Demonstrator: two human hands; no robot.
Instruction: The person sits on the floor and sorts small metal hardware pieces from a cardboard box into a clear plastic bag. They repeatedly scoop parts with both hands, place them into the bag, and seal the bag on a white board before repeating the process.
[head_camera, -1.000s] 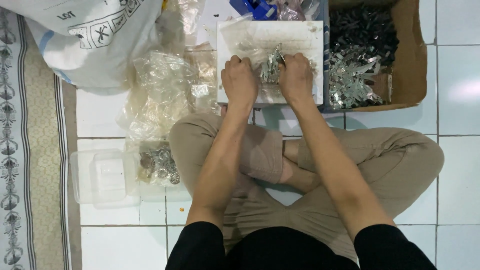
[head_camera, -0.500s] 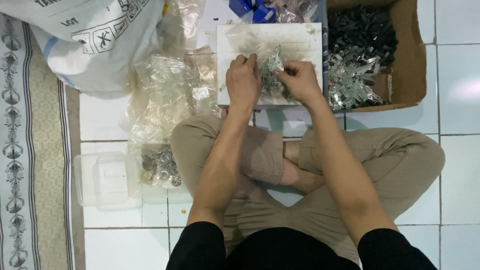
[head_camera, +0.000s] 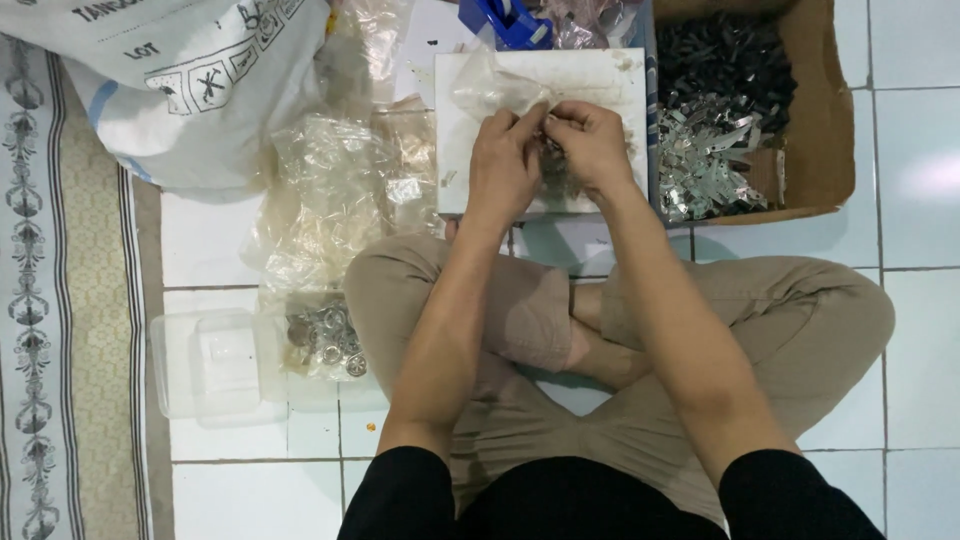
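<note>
White tiled floor (head_camera: 900, 150), me seated cross-legged on it; patterned mat (head_camera: 40, 300) along the 9 o'clock edge. At 12 o'clock from my knees lies a white board (head_camera: 600, 75), worn and smudged, flat on the tiles. My left hand (head_camera: 503, 165) and right hand (head_camera: 592, 145) meet over the board, fingertips pinched together on the mouth of a small clear plastic bag (head_camera: 495, 85); both hands closed on it. The bag's loose end trails from my fingers toward 10 o'clock, long axis roughly on that line, lying slack on the board. What is under my palms I cannot tell; the hands cover it. At 3 o'clock of the board, touching its edge, an open cardboard box (head_camera: 825, 120) holds dark and bright metal pieces (head_camera: 710, 150). At 9 o'clock, a heap of crumpled clear bags (head_camera: 330, 200); beyond it at 10 o'clock a large white sack (head_camera: 200, 90). Near my left knee, a bag of metal rings (head_camera: 325, 335), and beside that a clear plastic tub (head_camera: 210, 362). A blue object (head_camera: 505, 20) sits at the board's far edge, cut off by the frame.
</note>
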